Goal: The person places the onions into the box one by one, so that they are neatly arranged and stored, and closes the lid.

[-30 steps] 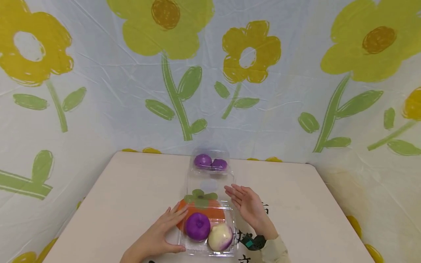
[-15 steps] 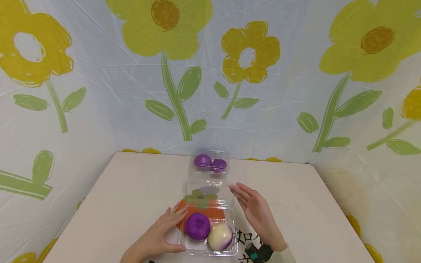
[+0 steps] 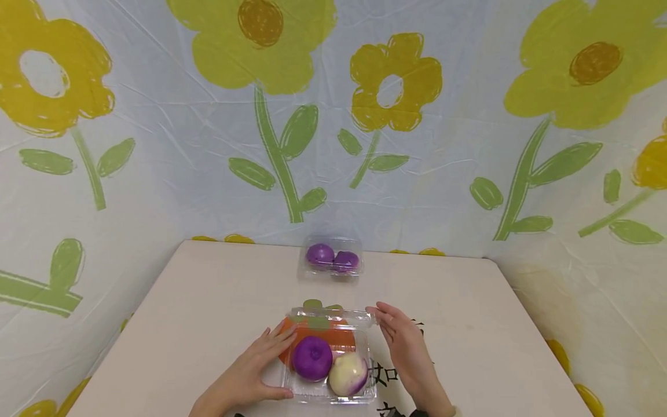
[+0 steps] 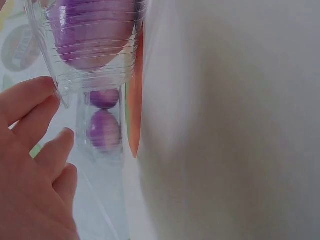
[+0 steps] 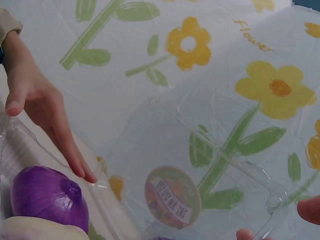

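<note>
A clear plastic clamshell box point(image 3: 328, 399) stands on the table, holding a purple onion point(image 3: 312, 359) and a round cream-and-purple vegetable point(image 3: 348, 375). Its hinged lid point(image 5: 135, 150) is swung up, seen nearly edge-on from the head, with a round label point(image 5: 172, 197). My left hand point(image 3: 247, 373) rests along the box's left side, fingers extended and thumb by the front corner. In the left wrist view those fingers point(image 4: 42, 100) touch the clear rim. My right hand point(image 3: 409, 347) touches the lid's right edge with straight fingers; in its wrist view only fingertips point(image 5: 311, 210) show.
At the table's back edge sits another clear box point(image 3: 333, 272) with two purple vegetables point(image 3: 320, 255) inside. Under the near box lies an orange fruit picture with green leaves point(image 3: 312, 304). Black characters point(image 3: 385, 373) mark the table point(image 3: 219, 301) on the right. A flowered cloth point(image 3: 333, 145) surrounds it.
The lid has swung up from lying back flat toward the far box, moving nearer to me. My right hand has come nearer along with it. The left hand has stayed put.
</note>
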The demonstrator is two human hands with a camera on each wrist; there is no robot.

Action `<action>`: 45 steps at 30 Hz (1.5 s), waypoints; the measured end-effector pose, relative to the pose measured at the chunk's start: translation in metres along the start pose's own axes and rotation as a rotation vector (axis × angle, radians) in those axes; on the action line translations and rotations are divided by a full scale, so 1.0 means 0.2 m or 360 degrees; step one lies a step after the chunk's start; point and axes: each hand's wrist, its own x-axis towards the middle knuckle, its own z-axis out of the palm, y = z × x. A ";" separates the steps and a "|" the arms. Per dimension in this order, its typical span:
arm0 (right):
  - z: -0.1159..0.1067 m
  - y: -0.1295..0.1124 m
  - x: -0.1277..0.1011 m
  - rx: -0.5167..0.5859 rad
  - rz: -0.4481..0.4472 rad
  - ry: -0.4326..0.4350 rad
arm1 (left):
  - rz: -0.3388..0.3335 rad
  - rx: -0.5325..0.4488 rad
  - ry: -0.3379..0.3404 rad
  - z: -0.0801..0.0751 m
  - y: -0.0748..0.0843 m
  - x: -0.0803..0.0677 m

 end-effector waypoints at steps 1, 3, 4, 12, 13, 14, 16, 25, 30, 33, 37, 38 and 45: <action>0.00 0.01 0.00 -0.0011 -0.0014 0.0007 | -0.0007 -0.0003 -0.0001 0.00 0.00 0.00; 0.00 0.03 -0.01 -0.0024 -0.0032 0.0028 | 0.0000 -0.0004 0.0026 0.00 0.01 0.00; 0.00 0.03 -0.01 -0.0028 -0.0036 0.0049 | 0.0005 -0.0012 0.0044 0.00 0.01 -0.01; 0.00 0.09 -0.04 -0.0195 -0.0015 0.0159 | -0.0118 -0.0052 0.0191 0.00 0.05 -0.03; 0.00 0.10 -0.05 -0.0231 -0.0029 0.0158 | -0.0137 -0.0054 0.0189 0.00 0.06 -0.04; 0.00 0.11 -0.05 -0.0259 -0.0041 0.0161 | -0.0142 -0.0048 0.0192 0.00 0.06 -0.04; -0.01 0.12 -0.06 -0.0339 -0.0058 0.0147 | -0.0138 -0.0061 0.0194 0.00 0.06 -0.04; -0.09 0.14 -0.10 -0.0595 -0.0064 0.0050 | 0.0014 -0.0317 0.0354 0.00 0.04 -0.04; -0.12 0.15 -0.12 -0.0627 -0.0019 -0.0005 | -0.0360 -0.0480 0.0379 -0.01 0.06 -0.05; -0.14 0.16 -0.13 -0.0658 0.0015 -0.0045 | -0.0687 -0.0711 0.0273 -0.02 0.08 -0.05; -0.16 0.18 -0.14 -0.0656 0.0081 -0.0115 | -0.0834 -0.1033 0.0199 -0.03 0.10 -0.04; -0.17 0.18 -0.14 -0.0653 0.0102 -0.0126 | -0.0827 -0.1109 0.0190 -0.02 0.10 -0.04; -0.19 0.19 -0.15 -0.0664 0.0121 -0.0216 | -0.0745 -0.1745 -0.0099 0.01 0.07 -0.06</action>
